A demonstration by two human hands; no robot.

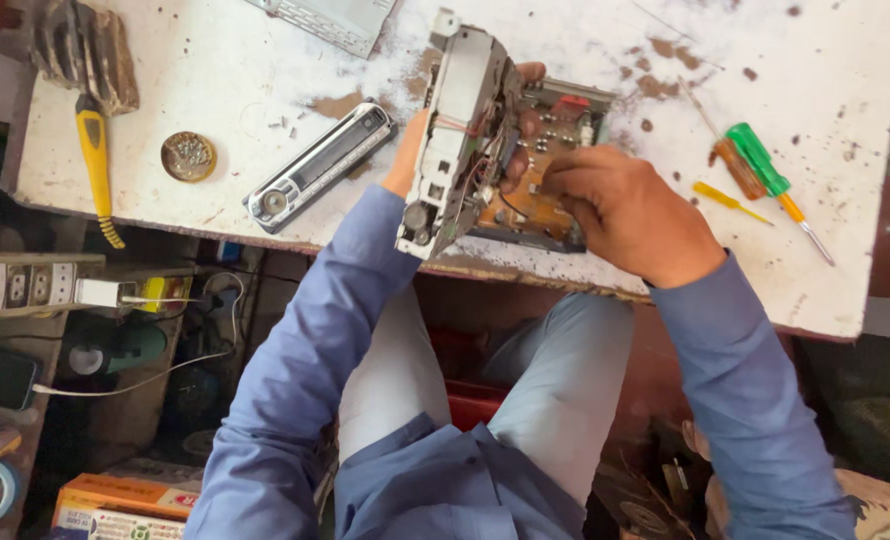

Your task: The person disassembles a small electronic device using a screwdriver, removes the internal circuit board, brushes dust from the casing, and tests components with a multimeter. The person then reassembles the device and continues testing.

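Floor, left: a power strip (15,285) with a white plug and cable sits on a low shelf; a cardboard box (115,505) lies below among clutter.
Tabletop (215,60): white, worn, pitted with brown chips, most heavily toward the right and along the near edge.
Tabletop, left: a yellow-handled tool (95,160) lies beside a dark ribbed block (85,50); a round tin of small screws (188,156) sits near it.
Tabletop, centre-left: a silver stereo faceplate (320,165) lies diagonally, apart from the hands.
Left hand (415,150): fingers wrapped around a metal stereo chassis (455,130), holding it tilted up on edge over the near part of the tabletop.
Circuit board (540,190): brown, lying flat just right of the chassis, wires joining the two.
Right hand (615,205): fingers curled down onto the board; whether they pinch anything cannot be told.
Tabletop, right: a green-handled screwdriver (770,180), a brown-handled one (735,165) and a small yellow one (725,200) lie together, well clear of the hands.
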